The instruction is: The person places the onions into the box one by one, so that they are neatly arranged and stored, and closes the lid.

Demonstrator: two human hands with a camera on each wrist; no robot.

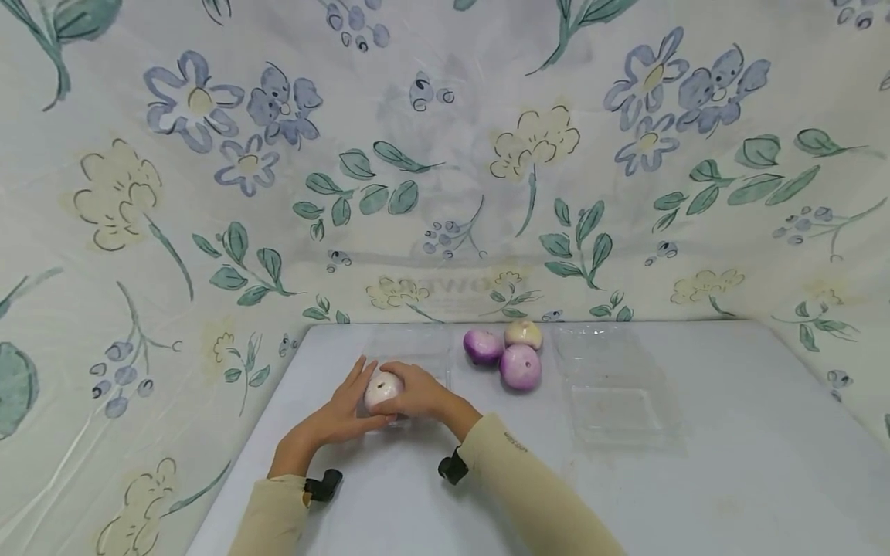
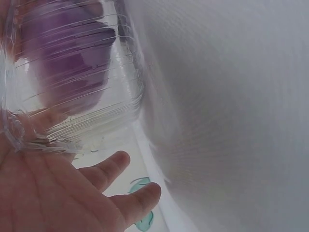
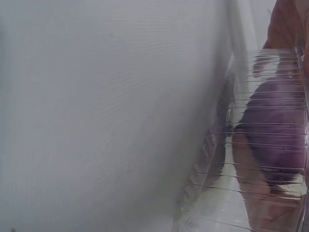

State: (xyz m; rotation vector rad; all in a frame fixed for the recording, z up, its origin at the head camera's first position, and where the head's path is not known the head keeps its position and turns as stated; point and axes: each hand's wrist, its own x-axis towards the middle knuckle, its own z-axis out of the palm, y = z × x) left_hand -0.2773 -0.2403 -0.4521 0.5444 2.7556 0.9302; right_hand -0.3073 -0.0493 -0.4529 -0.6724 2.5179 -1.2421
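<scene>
A peeled purple-white onion (image 1: 382,391) sits between both hands at a clear plastic container (image 1: 433,360), left of the table's middle. The left hand (image 1: 339,415) curves round the onion's left side, thumb along the near side. From the right, the right hand (image 1: 422,393) grips the onion between fingers and thumb. Through the ribbed container wall (image 2: 91,130) in the left wrist view, the onion (image 2: 72,63) looks purple; two left fingers stretch outside the wall. In the right wrist view, the onion (image 3: 277,125) and fingers show behind the container wall (image 3: 227,188).
Two purple onions (image 1: 521,367) (image 1: 483,347) and a pale yellow onion (image 1: 524,334) stand grouped at the back middle. A second clear container (image 1: 619,409) lies to their right on the white table (image 1: 751,463). A flowered sheet (image 1: 445,193) hangs behind and beside the table.
</scene>
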